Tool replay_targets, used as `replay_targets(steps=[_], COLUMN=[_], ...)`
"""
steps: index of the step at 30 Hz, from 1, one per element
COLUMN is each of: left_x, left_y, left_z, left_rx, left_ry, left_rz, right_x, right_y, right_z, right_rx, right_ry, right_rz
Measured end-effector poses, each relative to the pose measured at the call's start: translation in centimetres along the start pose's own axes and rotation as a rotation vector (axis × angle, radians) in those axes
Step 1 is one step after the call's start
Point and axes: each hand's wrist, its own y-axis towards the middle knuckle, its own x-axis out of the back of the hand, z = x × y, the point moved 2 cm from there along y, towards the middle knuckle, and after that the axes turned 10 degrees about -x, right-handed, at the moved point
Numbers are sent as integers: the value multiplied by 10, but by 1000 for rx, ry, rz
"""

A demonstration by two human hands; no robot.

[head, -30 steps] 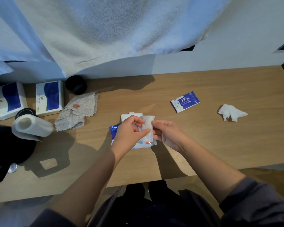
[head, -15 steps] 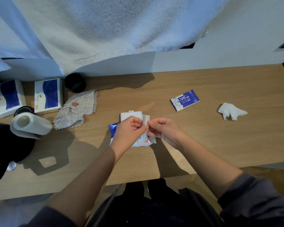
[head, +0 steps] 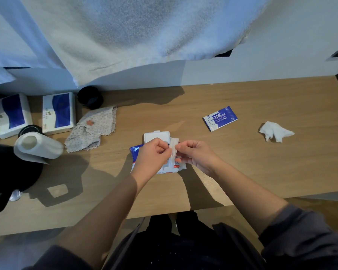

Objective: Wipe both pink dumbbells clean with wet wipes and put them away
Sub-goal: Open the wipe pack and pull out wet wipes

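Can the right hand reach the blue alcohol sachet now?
Likely yes: bare table lies between the right hand and the blue sachet. But it pinches a wet wipe with the left hand, so it must let go first.

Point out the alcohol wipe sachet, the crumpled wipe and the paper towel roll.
alcohol wipe sachet (head: pixel 220 118): head view, blue face.
crumpled wipe (head: pixel 275 131): head view, centre.
paper towel roll (head: pixel 47 147): head view, side.

I have one view only, the wide-angle camera worn on the person's head. It looks forward and steeply down onto the wooden surface (head: pixel 252 172), near enough that the left hand (head: pixel 152 154) and right hand (head: pixel 196 154) sit mid-frame, with a hanging towel (head: pixel 135 36) closing the top
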Motion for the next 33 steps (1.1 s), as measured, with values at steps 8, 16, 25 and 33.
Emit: replay_targets(steps=[8, 16, 25, 33], left_x=[11, 29, 34, 45], left_y=[-1, 1, -2, 5], left_z=[11, 33, 51, 65], left_rx=[157, 284, 312, 230], left_ry=[-292, -850, -641, -290], left_rz=[-55, -140, -238, -313], right_x=[5, 18, 17, 28], right_y=[2, 5, 5, 6], right_z=[1, -1, -6, -8], right_rx=[-42, -74, -136, -212], right_ry=[111, 349, 372, 358], right_rz=[3, -36, -166, -367])
